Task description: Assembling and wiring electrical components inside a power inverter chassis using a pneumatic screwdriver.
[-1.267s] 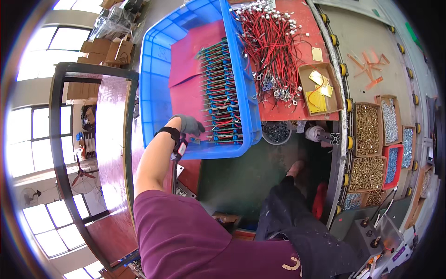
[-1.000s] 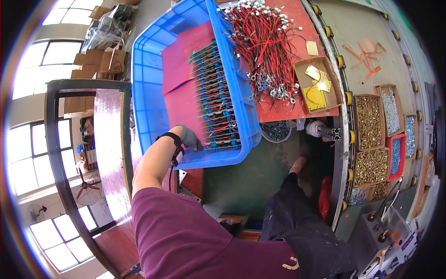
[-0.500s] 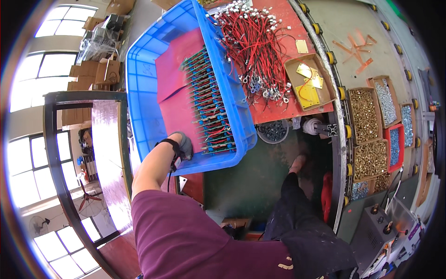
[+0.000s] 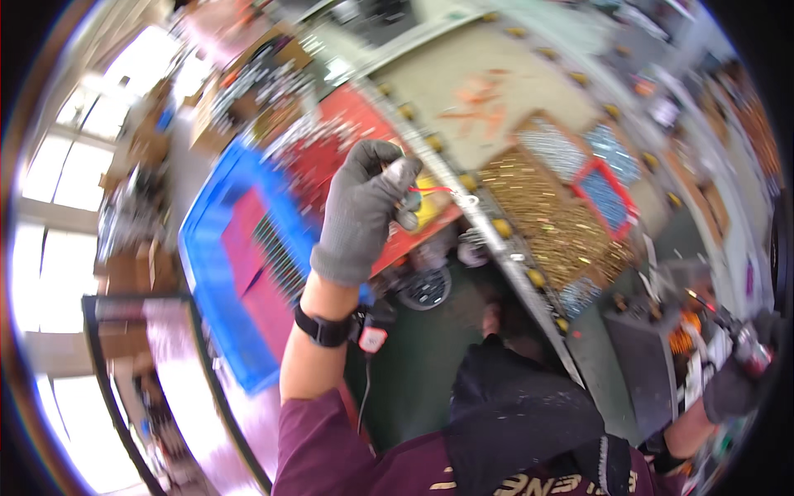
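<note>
In a grey glove, my left hand (image 4: 364, 207) is raised at the middle of the view, fingers pinched together. A short red wire (image 4: 434, 190) sticks out of them to the right, ending in a ring terminal (image 4: 471, 201). Whatever else the fingers enclose is hidden. My right hand (image 4: 736, 387), in a dark glove, is at the far right edge, closed around a slim power screwdriver (image 4: 748, 351) whose thin tip points up and left; blur hides its details. Left of my left hand is a blue plastic bin (image 4: 203, 240) with a row of circuit boards (image 4: 277, 256) on pink sheeting.
Behind my left hand, a red board (image 4: 351, 103) carries bundled wires and yellow plates (image 4: 428, 211). A roller-edged rail (image 4: 504, 248) runs diagonally past it. Beyond are trays of brass fasteners (image 4: 529, 207), a red tray (image 4: 608, 198) and copper-coloured strips (image 4: 480, 103). A grey box (image 4: 649, 355) stands nearer.
My left hand has come up out of the blue bin and moved right, now with the red wire showing. The view has turned, and my right hand with the screwdriver has come into sight.
</note>
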